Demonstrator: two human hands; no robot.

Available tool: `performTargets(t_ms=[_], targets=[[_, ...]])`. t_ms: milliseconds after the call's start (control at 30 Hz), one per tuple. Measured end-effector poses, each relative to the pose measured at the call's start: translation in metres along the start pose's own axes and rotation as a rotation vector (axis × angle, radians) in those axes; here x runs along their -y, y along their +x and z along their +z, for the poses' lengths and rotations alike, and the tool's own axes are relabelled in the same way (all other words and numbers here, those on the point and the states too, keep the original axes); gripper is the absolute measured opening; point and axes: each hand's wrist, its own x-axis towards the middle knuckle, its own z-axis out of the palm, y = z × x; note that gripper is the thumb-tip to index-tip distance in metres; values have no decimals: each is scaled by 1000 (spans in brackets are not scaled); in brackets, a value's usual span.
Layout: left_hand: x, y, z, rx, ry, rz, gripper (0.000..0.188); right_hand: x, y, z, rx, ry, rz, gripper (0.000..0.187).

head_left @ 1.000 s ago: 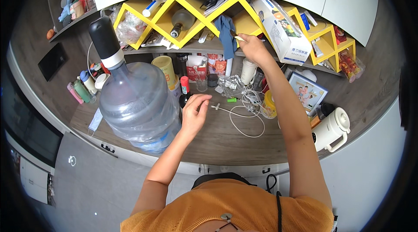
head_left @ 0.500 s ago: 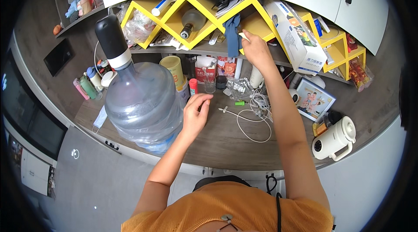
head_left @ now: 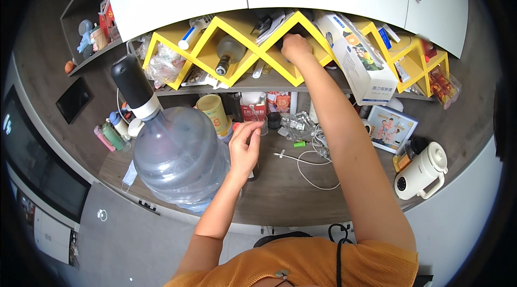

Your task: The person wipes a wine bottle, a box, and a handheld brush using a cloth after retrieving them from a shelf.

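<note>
My right hand (head_left: pixel 297 48) reaches into a diamond-shaped compartment of the yellow lattice rack (head_left: pixel 257 49). Its fingers point inward and are hidden; dark material shows around them, and I cannot tell what they touch. My left hand (head_left: pixel 245 147) hovers over the desk with loosely bent fingers, the thumb apart, and nothing in it. Close to its fingertips is a clear drinking glass (head_left: pixel 264 126). Left of this hand stands a large clear water jug (head_left: pixel 175 152), wrapped in plastic, with a black and white pump (head_left: pixel 132 83) on top.
A tall printed carton (head_left: pixel 358 61) leans across the rack. Below are a yellow can (head_left: pixel 213 112), crumpled clear plastic (head_left: pixel 297 125) and a white cable (head_left: pixel 309 179). A framed photo (head_left: pixel 391 128) and a cream electric kettle (head_left: pixel 423 171) stand on the right. A glass bottle (head_left: pixel 229 55) lies in the rack.
My right hand has moved from the rack's edge deeper into the compartment. The blue cloth that hung over that edge no longer hangs there. My left hand stays at the desk, and the view has shifted.
</note>
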Motion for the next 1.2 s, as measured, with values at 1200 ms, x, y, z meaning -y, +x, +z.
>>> performTargets(t_ms=[1200], targets=[[-12,-21,-13,-46,-99,56,16,-8,-151,-42,-152,-394,-320,14]])
